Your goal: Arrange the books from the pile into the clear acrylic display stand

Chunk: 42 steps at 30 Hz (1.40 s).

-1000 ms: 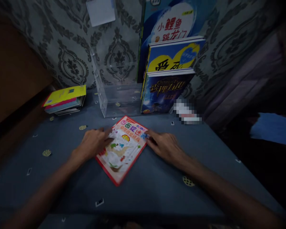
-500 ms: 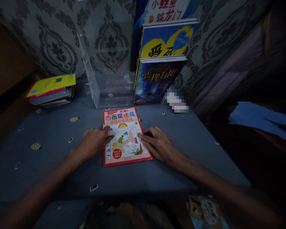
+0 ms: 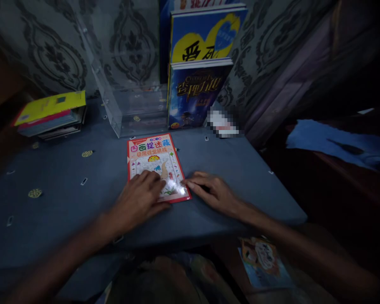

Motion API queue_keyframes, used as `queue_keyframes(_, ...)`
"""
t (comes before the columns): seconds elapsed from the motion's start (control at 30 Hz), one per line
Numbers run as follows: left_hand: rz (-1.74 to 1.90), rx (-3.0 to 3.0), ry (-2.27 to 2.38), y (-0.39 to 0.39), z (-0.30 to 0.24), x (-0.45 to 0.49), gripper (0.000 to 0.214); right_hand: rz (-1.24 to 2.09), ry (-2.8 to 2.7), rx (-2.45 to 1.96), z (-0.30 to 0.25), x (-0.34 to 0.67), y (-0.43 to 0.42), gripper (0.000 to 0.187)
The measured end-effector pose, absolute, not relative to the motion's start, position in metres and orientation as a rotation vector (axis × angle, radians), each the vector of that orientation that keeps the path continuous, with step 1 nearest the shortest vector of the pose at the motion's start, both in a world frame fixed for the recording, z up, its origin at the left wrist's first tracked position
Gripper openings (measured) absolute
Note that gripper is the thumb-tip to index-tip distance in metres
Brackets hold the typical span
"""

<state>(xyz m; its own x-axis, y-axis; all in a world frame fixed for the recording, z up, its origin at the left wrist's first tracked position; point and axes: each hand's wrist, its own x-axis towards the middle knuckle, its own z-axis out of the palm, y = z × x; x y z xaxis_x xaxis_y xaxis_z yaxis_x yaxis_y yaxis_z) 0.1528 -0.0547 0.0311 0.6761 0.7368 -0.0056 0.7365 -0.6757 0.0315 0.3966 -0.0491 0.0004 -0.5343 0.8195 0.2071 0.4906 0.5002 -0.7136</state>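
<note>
A red-bordered children's picture book [image 3: 150, 147] with colourful Chinese lettering lies face up on the cloth-covered table [image 3: 91, 211]. My left hand [image 3: 141, 194] rests over its lower left part, fingers stretched out across the cover and hiding that corner. At the book's lower right edge is my right hand [image 3: 217, 192], its thumb and fingers drawn together on the border. Light glares off the cover between the two hands.
Behind the book stands a clear acrylic rack [image 3: 114, 114], with a dark blue book [image 3: 193, 95] and a blue-yellow book [image 3: 205, 33] upright at its right. A book stack [image 3: 53, 109] lies at left. Another book [image 3: 264, 261] is below the table's front edge.
My left hand has left the book's left edge and moved onto the lower cover, its fingers now stretched out. My right hand stays at the right edge. The view has shifted slightly.
</note>
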Motion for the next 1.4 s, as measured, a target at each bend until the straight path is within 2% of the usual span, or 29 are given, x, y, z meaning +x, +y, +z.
queue_keyframes(0.07, 0.061, 2.923, 1.185, -0.065, 0.024, 0.164, 0.042, 0.86, -2.109, -1.11, -0.002, 0.397, -0.045, 0.036)
queue_keyframes(0.2, -0.008, 3.015, 1.21, -0.072, 0.018, 0.173, 0.029, 0.875, -1.966, -1.149, -0.007, 0.4, -0.043, 0.034)
queue_keyframes(0.37, -0.033, 2.97, 1.146, -0.067, 0.024, 0.17, 0.031, 0.864, -1.876, -1.168, -0.006, 0.403, -0.045, 0.032)
queue_keyframes(0.57, -0.043, 2.944, 1.148, -0.07, 0.027, 0.173, 0.031, 0.826, -1.952, -1.128, -0.005, 0.401, -0.046, 0.031)
queue_keyframes(0.73, 0.1, 2.89, 1.156, -0.064, 0.022, 0.162, 0.028, 0.612, -2.19, -1.079, -0.01, 0.396, -0.048, 0.022)
queue_keyframes(0.8, 0.139, 2.834, 1.245, -0.051, 0.017, 0.15, 0.028, 0.525, -2.249, -1.097, -0.012, 0.393, -0.046, 0.025)
queue_keyframes(0.93, 0.269, 2.64, 1.717, -0.017, 0.006, 0.121, 0.039, 0.407, -2.364, -1.135, -0.014, 0.384, -0.026, 0.031)
queue_keyframes(1.1, 0.354, 2.378, 1.844, 0.006, 0.003, 0.109, 0.043, 0.289, -2.419, -1.264, -0.004, 0.361, 0.012, 0.039)
queue_keyframes(1.17, 0.441, 2.28, 1.839, 0.011, 0.002, 0.109, 0.045, 0.27, -2.411, -1.332, -0.003, 0.351, 0.026, 0.039)
queue_keyframes(1.27, 0.788, 1.998, 1.709, 0.019, -0.001, 0.108, 0.047, 0.215, -2.352, -1.357, -0.013, 0.343, 0.037, 0.039)
queue_keyframes(1.33, 1.058, 1.663, 1.51, 0.026, -0.003, 0.107, 0.049, 0.17, -2.283, -1.309, -0.027, 0.344, 0.041, 0.04)
queue_keyframes(1.4, 1.179, 1.272, 1.288, 0.031, -0.004, 0.107, 0.053, 0.182, -2.236, -1.259, -0.043, 0.349, 0.044, 0.042)
